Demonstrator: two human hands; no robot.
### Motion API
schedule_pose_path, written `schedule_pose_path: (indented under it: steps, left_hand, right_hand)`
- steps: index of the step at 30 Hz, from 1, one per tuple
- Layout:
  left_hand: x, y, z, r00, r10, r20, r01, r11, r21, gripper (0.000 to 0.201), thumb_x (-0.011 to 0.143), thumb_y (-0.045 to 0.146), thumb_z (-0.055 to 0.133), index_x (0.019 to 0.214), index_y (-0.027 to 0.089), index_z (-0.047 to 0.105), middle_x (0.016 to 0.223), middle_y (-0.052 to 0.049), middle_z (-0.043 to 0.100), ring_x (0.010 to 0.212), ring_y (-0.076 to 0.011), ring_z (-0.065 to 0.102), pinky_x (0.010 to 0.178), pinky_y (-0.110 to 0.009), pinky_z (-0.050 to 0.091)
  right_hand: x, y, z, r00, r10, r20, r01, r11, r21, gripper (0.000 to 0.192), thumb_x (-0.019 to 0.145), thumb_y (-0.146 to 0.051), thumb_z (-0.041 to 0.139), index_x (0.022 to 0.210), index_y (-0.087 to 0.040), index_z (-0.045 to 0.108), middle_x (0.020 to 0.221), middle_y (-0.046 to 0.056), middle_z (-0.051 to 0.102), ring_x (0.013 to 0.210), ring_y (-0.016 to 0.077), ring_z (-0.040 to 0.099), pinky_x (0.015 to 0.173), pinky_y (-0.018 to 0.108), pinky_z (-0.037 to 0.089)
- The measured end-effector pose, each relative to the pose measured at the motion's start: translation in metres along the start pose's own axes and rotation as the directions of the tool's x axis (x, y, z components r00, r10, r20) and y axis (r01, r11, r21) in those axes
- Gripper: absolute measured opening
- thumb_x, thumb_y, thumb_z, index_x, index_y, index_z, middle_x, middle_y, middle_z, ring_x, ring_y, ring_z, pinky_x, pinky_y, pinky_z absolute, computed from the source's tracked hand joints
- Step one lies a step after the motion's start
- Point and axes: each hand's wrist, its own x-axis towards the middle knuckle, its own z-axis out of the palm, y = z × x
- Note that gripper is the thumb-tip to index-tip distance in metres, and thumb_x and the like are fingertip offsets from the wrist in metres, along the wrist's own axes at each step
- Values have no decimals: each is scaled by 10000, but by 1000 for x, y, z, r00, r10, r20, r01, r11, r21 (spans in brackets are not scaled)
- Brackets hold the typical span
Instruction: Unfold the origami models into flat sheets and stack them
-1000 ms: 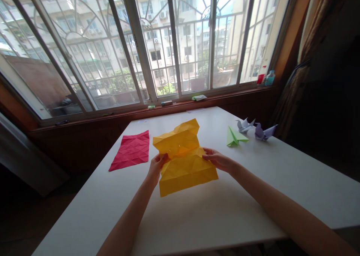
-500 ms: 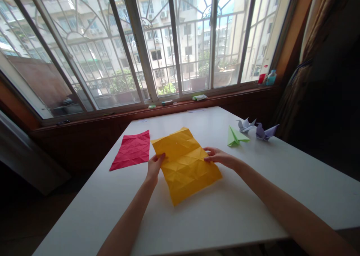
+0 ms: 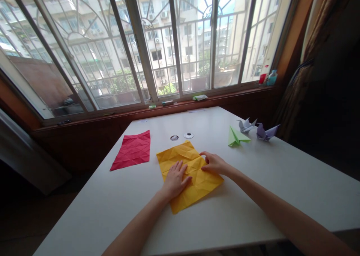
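A creased sheet of yellow paper (image 3: 181,151) lies on the white table in front of me, its folds making raised ridges. My left hand (image 3: 176,179) rests flat on the sheet's middle, fingers spread and pointing away from me. At the right edge, my right hand (image 3: 215,163) has thumb and curled fingers on the yellow paper, gripping it there. Just past the far edge of the sheet are two small round pieces, a dark-and-silver disc (image 3: 174,137) and a white disc with a black spot (image 3: 188,135).
Left of the yellow sheet is a creased red paper (image 3: 132,151). On the right stand a green folded paper plane (image 3: 236,136), a pale folded bird (image 3: 246,125) and a purple one (image 3: 266,132). Bottles (image 3: 271,77) sit on the windowsill beyond the table (image 3: 253,211).
The yellow paper has come down onto the table and nearer me, uncovering the two discs. My left hand has moved from its left edge to flat on its middle.
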Motion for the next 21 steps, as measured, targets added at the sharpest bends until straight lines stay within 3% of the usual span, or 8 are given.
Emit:
schedule_pose_path:
  steps: [5, 8, 11, 14, 17, 21]
  left_hand:
    - [-2, 14, -9, 982, 75, 174, -96, 988, 118, 307, 854, 463, 442, 942, 240, 634, 946, -35, 650, 907, -192, 591, 877, -363, 449]
    - [-5, 20, -4, 973, 81, 217, -117, 980, 160, 302, 846, 427, 469, 1032, 232, 604, 1120, -59, 595, 1063, -214, 534, 956, -375, 401]
    - [-7, 21, 10, 970, 14, 241, -71, 971, 230, 454, 884, 400, 384, 1269, 167, 447, 1384, -132, 398, 1291, -274, 337, 1051, -445, 299]
    - [-6, 17, 21, 957, -85, 277, -7, 948, 317, 502, 916, 334, 277, 1362, 108, 320, 1442, -153, 306, 1341, -264, 258, 1087, -437, 251]
    - [-3, 11, 25, 954, -102, 282, 0, 941, 338, 520, 916, 289, 251, 1394, 84, 257, 1457, -136, 278, 1350, -235, 244, 1107, -377, 230]
    - [0, 3, 27, 954, -104, 283, -9, 929, 371, 533, 913, 310, 249, 1398, 89, 253, 1466, -108, 258, 1357, -215, 224, 1113, -343, 226]
  right_hand:
    - [-4, -10, -3, 962, -146, -229, 98, 973, -211, 404, 723, -22, 465, 1101, -127, 562, 987, 147, 615, 1042, 313, 521, 925, 491, 342]
    - [-9, -18, 5, 933, -250, -257, 186, 950, -249, 390, 762, -56, 456, 1139, -125, 526, 1174, 168, 546, 1162, 307, 443, 998, 496, 304]
    - [-16, -29, 28, 924, -326, -201, 280, 932, -229, 351, 817, -109, 414, 1154, -148, 505, 1181, 125, 569, 1133, 227, 504, 988, 411, 388]
    - [-21, -38, 57, 921, -380, -82, 360, 914, -190, 355, 852, -173, 404, 1199, -160, 483, 1215, 84, 577, 1129, 153, 531, 977, 298, 425]
    - [-20, -40, 75, 927, -374, -18, 363, 911, -197, 442, 884, -282, 378, 1296, -120, 401, 1329, 124, 482, 1233, 182, 445, 1023, 344, 383]
    - [-14, -30, 74, 944, -328, 48, 329, 908, -259, 569, 885, -443, 356, 1328, -86, 384, 1391, 172, 384, 1297, 256, 350, 1067, 440, 301]
